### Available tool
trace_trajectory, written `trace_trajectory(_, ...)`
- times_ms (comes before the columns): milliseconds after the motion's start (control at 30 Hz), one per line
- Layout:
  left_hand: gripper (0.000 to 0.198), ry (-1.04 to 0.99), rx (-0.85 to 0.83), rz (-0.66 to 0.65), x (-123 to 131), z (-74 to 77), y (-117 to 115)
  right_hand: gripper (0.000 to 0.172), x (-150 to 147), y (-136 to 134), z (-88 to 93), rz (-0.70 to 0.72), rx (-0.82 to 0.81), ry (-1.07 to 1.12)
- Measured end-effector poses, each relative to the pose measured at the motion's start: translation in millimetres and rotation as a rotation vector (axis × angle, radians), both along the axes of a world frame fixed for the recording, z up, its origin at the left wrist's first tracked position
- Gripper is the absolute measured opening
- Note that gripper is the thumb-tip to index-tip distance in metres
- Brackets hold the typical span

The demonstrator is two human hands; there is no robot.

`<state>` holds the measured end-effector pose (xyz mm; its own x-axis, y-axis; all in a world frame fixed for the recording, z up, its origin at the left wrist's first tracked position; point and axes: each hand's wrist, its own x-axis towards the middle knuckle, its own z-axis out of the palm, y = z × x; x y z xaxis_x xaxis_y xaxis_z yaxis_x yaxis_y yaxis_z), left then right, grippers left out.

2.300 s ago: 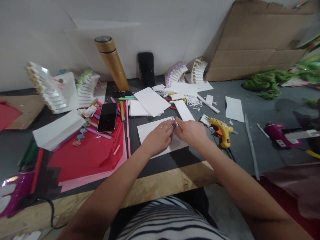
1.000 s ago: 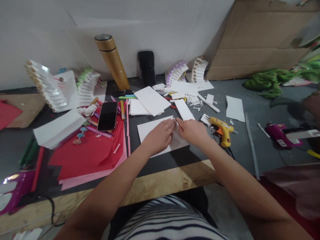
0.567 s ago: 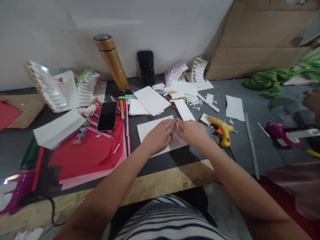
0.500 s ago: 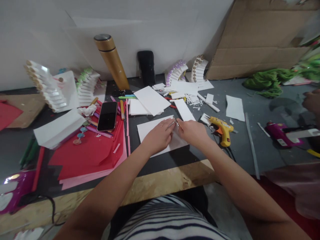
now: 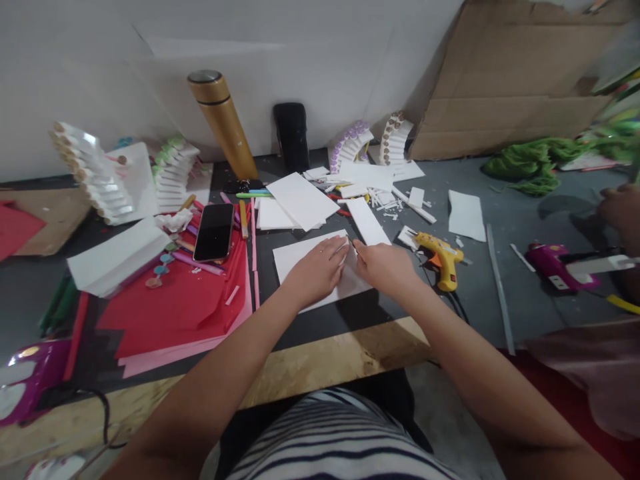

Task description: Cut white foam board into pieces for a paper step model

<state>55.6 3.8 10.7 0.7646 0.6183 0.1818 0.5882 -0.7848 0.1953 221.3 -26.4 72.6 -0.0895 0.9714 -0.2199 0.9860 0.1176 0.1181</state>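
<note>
A white sheet of board or thick card (image 5: 295, 257) lies at a slant on the dark table in front of me. My left hand (image 5: 320, 267) presses on it, fingers stretched out flat near its far edge. Close beside those fingertips, my right hand (image 5: 377, 263) is closed in a pinch over the same sheet. A thin dark bit of something shows at its fingertips, too small to name. A narrow white strip (image 5: 369, 221) lies just beyond the right hand. To the right of that hand rests a yellow glue gun (image 5: 441, 259).
Left are red paper (image 5: 170, 313), a phone (image 5: 214, 232) and markers. Behind stand a gold flask (image 5: 227, 127), a black case (image 5: 293, 137) and small white stair models (image 5: 353, 143). White scraps lie mid-table. At right, another person's hand (image 5: 620, 207) is near a purple glue gun (image 5: 555, 267).
Both my hands stay almost in place on the white sheet. The view has shifted slightly. At the right edge, the other person's hand has moved a little.
</note>
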Motion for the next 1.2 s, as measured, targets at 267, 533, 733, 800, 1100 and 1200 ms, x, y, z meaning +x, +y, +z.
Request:
trace_trajectory(267, 0.049, -0.003, -0.009, -0.001, -1, -2.9, 1, 0.047, 3, -5, 0.3, -0.007, -0.021, -0.01)
trace_trajectory(533, 0.059, -0.007, -0.025, 0.008, -2, -4.0, 1, 0.046, 6, -13, -2.7, 0.01, -0.011, -0.003)
trace_trajectory(733, 0.067, -0.017, -0.018, 0.016, -3, -7.8, 1, 0.046, 8, -25, -1.0, -0.001, -0.039, 0.006)
trace_trajectory(800, 0.062, -0.035, -0.002, 0.016, -3, -9.0, 1, 0.046, 8, -29, -1.8, -0.005, -0.035, 0.014)
trace_trajectory(1100, 0.058, -0.037, -0.003, 0.017, -2, -6.5, 0, 0.048, 9, -41, -0.5, -0.014, -0.058, 0.003)
trace_trajectory(1200, 0.059, -0.041, 0.0, 0.018, -2, -7.7, 0, 0.049, 9, -45, 1.4, -0.016, -0.07, 0.007)
